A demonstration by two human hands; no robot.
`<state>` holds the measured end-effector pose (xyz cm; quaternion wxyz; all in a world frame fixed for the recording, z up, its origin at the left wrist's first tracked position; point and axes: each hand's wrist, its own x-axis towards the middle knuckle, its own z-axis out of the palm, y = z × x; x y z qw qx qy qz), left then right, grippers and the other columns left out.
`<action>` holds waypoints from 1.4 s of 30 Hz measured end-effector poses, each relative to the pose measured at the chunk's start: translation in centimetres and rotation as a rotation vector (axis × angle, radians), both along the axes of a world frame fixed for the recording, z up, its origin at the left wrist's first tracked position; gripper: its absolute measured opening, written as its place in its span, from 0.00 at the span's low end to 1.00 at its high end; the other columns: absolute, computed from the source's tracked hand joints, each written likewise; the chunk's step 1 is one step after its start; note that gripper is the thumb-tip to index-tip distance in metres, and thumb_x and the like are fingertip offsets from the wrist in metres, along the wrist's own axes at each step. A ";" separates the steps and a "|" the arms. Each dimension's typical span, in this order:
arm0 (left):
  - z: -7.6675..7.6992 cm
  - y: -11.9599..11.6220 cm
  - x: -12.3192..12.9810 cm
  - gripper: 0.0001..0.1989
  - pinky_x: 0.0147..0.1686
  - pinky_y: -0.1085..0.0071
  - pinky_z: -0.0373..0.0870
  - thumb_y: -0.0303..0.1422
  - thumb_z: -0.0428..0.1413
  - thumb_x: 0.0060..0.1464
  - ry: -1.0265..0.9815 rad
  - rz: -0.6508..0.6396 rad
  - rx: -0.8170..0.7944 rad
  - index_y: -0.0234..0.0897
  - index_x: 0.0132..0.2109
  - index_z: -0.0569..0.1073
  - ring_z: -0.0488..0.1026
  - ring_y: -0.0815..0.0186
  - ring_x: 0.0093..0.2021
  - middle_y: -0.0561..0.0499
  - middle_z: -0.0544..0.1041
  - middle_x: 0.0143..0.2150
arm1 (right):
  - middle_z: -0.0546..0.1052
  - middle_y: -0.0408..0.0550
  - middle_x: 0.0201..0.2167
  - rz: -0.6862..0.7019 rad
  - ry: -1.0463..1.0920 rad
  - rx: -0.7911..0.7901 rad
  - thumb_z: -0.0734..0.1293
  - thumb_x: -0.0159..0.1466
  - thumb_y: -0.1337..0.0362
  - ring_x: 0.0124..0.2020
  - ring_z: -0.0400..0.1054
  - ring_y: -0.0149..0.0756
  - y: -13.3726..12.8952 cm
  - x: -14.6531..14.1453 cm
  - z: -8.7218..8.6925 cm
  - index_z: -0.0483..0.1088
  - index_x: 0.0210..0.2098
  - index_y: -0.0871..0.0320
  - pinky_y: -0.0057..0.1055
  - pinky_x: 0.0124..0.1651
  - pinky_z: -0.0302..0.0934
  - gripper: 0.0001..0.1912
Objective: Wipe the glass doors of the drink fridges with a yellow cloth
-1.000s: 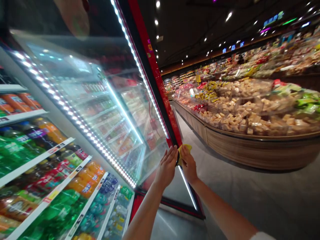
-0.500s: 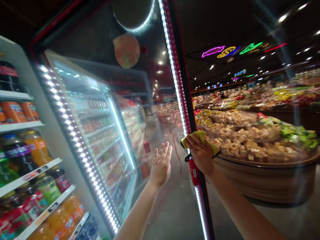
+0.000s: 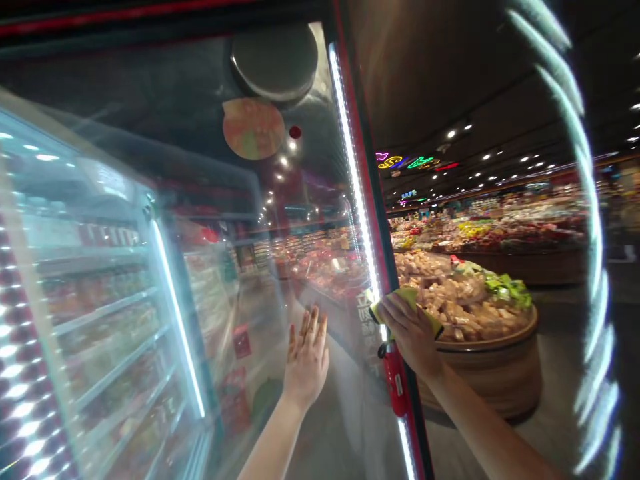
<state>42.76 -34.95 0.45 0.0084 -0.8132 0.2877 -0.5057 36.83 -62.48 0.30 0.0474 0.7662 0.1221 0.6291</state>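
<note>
My left hand [image 3: 306, 360] is spread with its palm toward the glass door [image 3: 215, 280]; it looks laid against the pane, though contact is hard to tell. My right hand [image 3: 407, 330] is closed over a yellow cloth [image 3: 434, 325] with dark edging, pressed on the door's red and black frame [image 3: 374, 193]. A strip of white lights [image 3: 353, 160] runs along that frame, partly hidden by the cloth. Just below my right hand, a red handle-like piece [image 3: 396, 383] with a white label is fixed to the frame.
Through the glass shows a lit cooler cabinet with shelves [image 3: 115, 307], probably a reflection. A round wooden display stand [image 3: 493, 373] holds packed food and green produce beyond the door. A round sticker [image 3: 253, 128] is on the upper pane.
The view has turned right, and the bottle shelves on the left have gone out of sight. Both hands keep their poses, the right one still with the cloth at the frame.
</note>
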 end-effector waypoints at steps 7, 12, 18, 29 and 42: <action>0.6 1.6 4.1 0.42 0.77 0.51 0.35 0.23 0.49 0.66 -0.128 -0.103 0.025 0.44 0.78 0.38 0.50 0.58 0.77 0.46 0.57 0.76 | 0.77 0.43 0.62 -0.006 -0.032 0.021 0.57 0.69 0.79 0.65 0.69 0.42 -0.2 2.9 -0.5 0.62 0.70 0.48 0.45 0.63 0.62 0.34; 4.7 1.3 7.0 0.41 0.77 0.52 0.31 0.26 0.49 0.67 -0.180 -0.190 0.055 0.44 0.78 0.38 0.53 0.59 0.76 0.46 0.60 0.75 | 0.79 0.43 0.60 -0.020 -0.101 0.037 0.57 0.67 0.76 0.63 0.71 0.44 -0.5 6.1 1.3 0.61 0.71 0.45 0.46 0.62 0.66 0.36; 9.0 1.4 9.9 0.39 0.78 0.51 0.33 0.29 0.50 0.68 -0.252 -0.243 0.029 0.43 0.78 0.42 0.52 0.57 0.77 0.48 0.59 0.76 | 0.78 0.44 0.60 -0.029 -0.214 0.013 0.59 0.69 0.74 0.65 0.69 0.46 -1.0 10.9 7.4 0.64 0.69 0.45 0.49 0.65 0.63 0.33; 20.6 5.3 14.1 0.35 0.76 0.44 0.44 0.29 0.50 0.67 -0.422 -0.277 0.056 0.42 0.77 0.50 0.51 0.54 0.77 0.46 0.58 0.76 | 0.78 0.50 0.60 0.159 -0.366 -0.065 0.63 0.69 0.70 0.65 0.69 0.45 0.0 13.5 22.9 0.76 0.57 0.51 0.49 0.66 0.67 0.20; 27.2 6.0 13.7 0.20 0.70 0.44 0.59 0.35 0.48 0.69 -0.418 -0.232 0.057 0.38 0.61 0.75 0.69 0.49 0.66 0.40 0.74 0.66 | 0.81 0.56 0.53 0.337 -0.465 0.059 0.62 0.67 0.70 0.57 0.74 0.42 7.2 16.5 38.8 0.79 0.52 0.61 0.41 0.63 0.68 0.18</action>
